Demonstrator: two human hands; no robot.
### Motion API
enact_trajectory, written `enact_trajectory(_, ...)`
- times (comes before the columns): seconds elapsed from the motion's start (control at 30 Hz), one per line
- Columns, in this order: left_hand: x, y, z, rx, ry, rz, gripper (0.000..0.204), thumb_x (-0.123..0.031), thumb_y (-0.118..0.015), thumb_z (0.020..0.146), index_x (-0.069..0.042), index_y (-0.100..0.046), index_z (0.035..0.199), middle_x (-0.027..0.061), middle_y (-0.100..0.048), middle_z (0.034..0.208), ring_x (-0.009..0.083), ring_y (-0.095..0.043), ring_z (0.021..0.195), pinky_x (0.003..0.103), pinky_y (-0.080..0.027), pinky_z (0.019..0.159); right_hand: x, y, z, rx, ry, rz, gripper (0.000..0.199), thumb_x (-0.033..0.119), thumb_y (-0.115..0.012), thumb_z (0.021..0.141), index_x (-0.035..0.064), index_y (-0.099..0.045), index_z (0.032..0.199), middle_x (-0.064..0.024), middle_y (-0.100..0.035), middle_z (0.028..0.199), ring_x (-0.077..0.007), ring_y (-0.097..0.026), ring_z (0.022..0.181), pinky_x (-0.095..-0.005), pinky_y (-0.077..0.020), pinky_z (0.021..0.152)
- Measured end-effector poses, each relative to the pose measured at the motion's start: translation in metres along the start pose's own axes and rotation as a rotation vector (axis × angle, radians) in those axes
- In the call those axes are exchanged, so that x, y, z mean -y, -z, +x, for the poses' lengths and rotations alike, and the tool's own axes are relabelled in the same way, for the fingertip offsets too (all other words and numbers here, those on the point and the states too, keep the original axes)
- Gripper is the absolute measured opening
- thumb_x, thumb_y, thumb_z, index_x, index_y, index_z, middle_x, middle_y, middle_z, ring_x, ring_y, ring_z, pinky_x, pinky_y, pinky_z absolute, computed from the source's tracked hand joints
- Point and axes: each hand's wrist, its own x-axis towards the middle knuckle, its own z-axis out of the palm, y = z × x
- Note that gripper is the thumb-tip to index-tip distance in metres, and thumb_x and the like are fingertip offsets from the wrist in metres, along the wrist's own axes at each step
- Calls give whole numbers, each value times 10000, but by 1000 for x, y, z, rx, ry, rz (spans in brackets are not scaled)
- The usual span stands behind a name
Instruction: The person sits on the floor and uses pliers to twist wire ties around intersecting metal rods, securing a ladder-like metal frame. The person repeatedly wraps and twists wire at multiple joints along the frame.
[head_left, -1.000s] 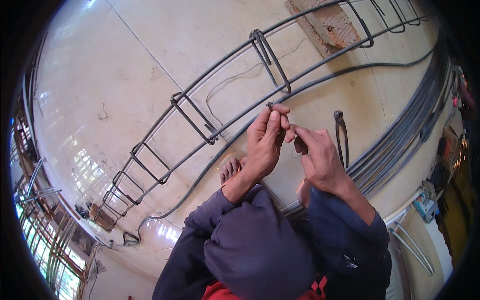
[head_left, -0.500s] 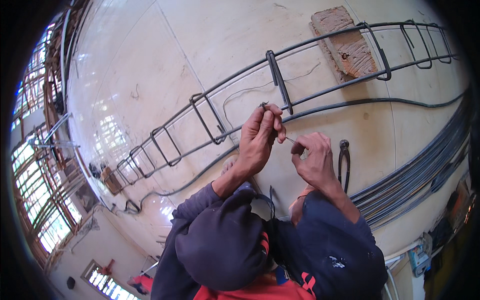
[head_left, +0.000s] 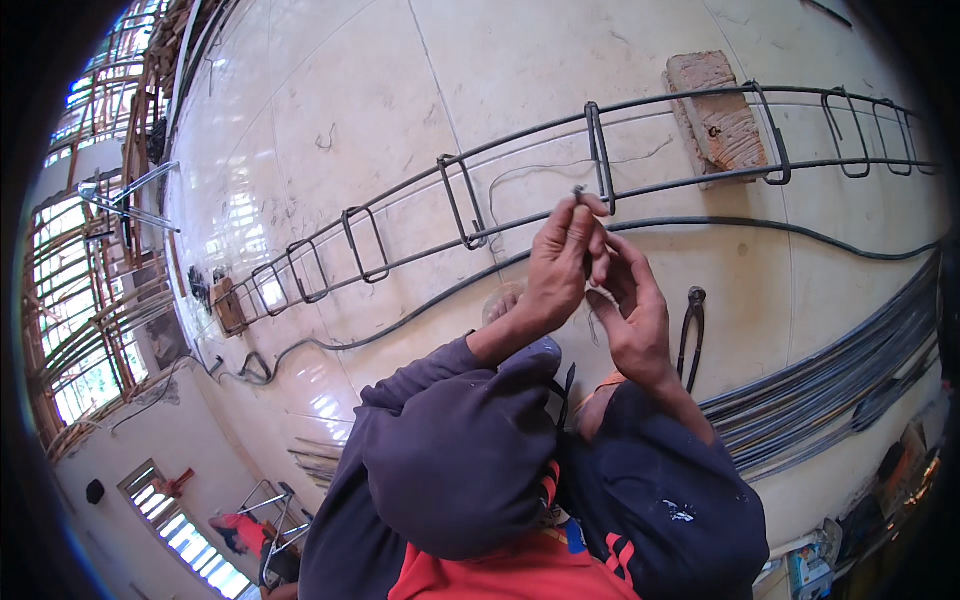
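My left hand (head_left: 560, 262) is closed with fingers pinched on a small bunch of thin wire (head_left: 579, 190), whose dark ends poke out above the fingertips. My right hand (head_left: 642, 322) meets it from the right, thumb and fingers closed on a pale strand of the same wire that bends by the thumb. Both hands are just in front of a long steel rebar cage (head_left: 540, 216) with rectangular stirrups. One upright stirrup (head_left: 600, 155) stands right behind the fingertips. The fingers partly hide the wire between the hands.
A rough brick (head_left: 722, 125) props the cage at right, and another block (head_left: 228, 306) its far left end. A loose bent bar (head_left: 740, 224) runs alongside. Pincers (head_left: 691, 335) lie right of my right hand, near a bundle of bars (head_left: 830, 350). Another person (head_left: 250, 535) is at lower left.
My right hand has moved up and left to join my left hand; the wire stretched between them is now bent. The view has shifted, so the cage appears lower and further right.
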Motion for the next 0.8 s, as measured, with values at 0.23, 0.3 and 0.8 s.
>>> enact_trajectory(0.23,13,11,0,-21,201,-112,220,-244,-422,1050,-58,-508,1129,-25,-422,696,49,-362,484,199,-277,440,11,31,-2,169,-520,55,381,51,-537,947,-18,-485,1318,-39,-600,821,-42,-466,595,-196,-384,527)
enact_trajectory(0.3,16,9,0,-68,216,-218,217,-243,-436,1045,-57,-514,1126,-30,-412,683,47,-345,478,200,-263,437,17,35,-6,190,-584,67,351,94,-534,960,-5,-524,1297,7,-542,725,-34,-441,576,-180,-351,508)
enact_trajectory(0.8,7,32,13,-117,82,-182,224,-251,-424,1050,-55,-524,1091,-27,-389,665,63,-379,500,215,-320,463,22,42,-25,129,-251,-906,194,154,-580,935,19,-694,1016,-164,-675,863,-354,-641,805,-364,-503,735)
